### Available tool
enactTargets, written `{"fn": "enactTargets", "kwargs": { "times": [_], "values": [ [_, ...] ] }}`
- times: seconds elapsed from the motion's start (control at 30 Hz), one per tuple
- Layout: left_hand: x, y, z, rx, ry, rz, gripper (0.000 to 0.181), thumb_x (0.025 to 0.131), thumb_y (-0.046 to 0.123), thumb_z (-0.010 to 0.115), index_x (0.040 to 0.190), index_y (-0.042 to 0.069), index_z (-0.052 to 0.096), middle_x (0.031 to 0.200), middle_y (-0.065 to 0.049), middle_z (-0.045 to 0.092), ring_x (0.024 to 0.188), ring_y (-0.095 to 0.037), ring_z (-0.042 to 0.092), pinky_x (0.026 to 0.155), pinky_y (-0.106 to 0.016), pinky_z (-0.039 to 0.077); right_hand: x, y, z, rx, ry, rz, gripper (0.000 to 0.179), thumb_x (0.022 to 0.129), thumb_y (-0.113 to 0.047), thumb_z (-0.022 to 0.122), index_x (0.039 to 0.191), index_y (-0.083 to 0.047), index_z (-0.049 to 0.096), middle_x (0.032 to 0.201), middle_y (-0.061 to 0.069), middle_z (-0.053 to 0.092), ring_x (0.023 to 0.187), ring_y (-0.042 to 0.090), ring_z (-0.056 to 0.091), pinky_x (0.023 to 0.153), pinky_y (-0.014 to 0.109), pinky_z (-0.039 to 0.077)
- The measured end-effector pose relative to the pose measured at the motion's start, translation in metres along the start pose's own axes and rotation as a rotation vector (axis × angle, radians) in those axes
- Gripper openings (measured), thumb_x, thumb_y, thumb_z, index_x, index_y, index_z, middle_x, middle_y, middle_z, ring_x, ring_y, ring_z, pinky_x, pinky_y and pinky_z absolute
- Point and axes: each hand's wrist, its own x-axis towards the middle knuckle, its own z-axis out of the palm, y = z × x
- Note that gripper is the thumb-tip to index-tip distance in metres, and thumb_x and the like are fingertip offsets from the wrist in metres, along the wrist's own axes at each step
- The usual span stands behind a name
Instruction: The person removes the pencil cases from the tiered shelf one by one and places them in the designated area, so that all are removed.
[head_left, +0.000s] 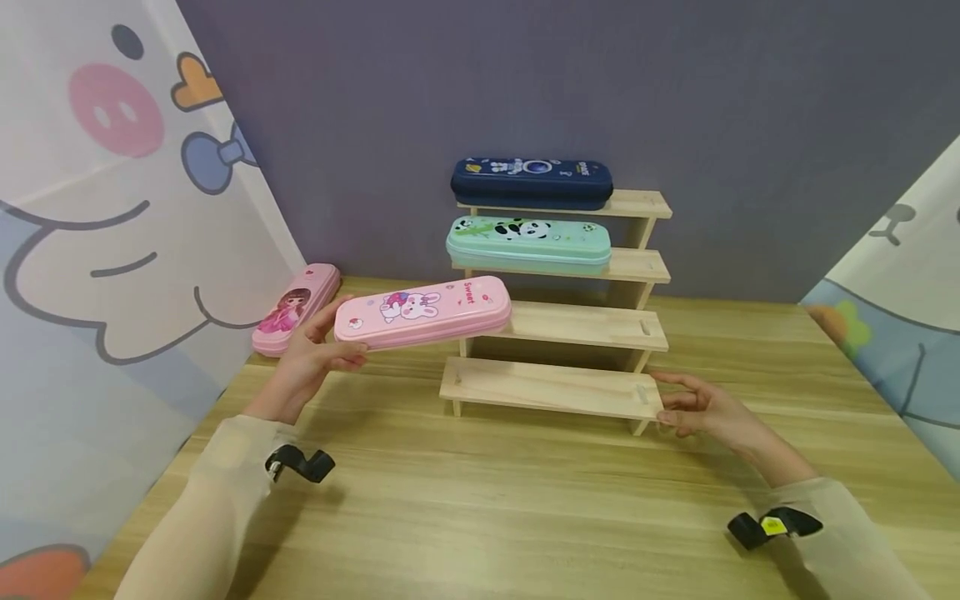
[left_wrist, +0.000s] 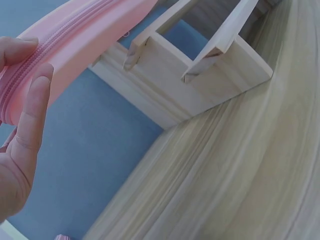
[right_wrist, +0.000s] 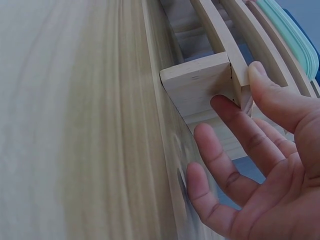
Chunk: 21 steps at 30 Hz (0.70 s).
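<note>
Your left hand (head_left: 307, 360) holds the pink bunny case (head_left: 423, 315) (slightly tilted), while your right hand (head_left: 703, 410) pinches one end of the bottom shelf (head_left: 551, 387).

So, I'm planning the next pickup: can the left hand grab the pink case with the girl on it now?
Probably not as things stand: the left hand is holding the pink rabbit case. The girl case looks close by with nothing on top, so freeing that hand should suffice.
</note>
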Motion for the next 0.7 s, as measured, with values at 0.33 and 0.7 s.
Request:
{"fn": "enactTargets", "kwargs": {
  "times": [0.33, 0.7],
  "values": [
    [-0.008, 0.004, -0.014, -0.046, 0.059, 0.000, 0.064, 0.083, -0.021, 0.064, 0.125, 0.028, 0.067, 0.111, -0.001, 0.061, 0.060, -0.019, 0.070, 0.057, -0.028, 0.061, 0.000, 0.000, -0.001, -0.011, -0.011, -0.001, 0.057, 0.098, -0.001, 0.060, 0.148, -0.023, 0.045, 0.115, -0.014, 0.069, 0.094, 0.017, 0.070, 0.070, 0.031, 0.059],
    [-0.018, 0.006, -0.033, -0.076, 0.086, 0.029, 0.064, 0.084, -0.022, 0.062, 0.128, 0.025, 0.065, 0.104, -0.003, 0.063, 0.059, -0.018, 0.069, 0.055, -0.026, 0.060, 0.001, -0.002, -0.002, -0.002, -0.014, -0.013, 0.059, 0.098, 0.002, 0.059, 0.136, -0.042, 0.049, 0.115, -0.012, 0.069, 0.092, 0.017, 0.070, 0.067, 0.030, 0.059]
  ]
}}
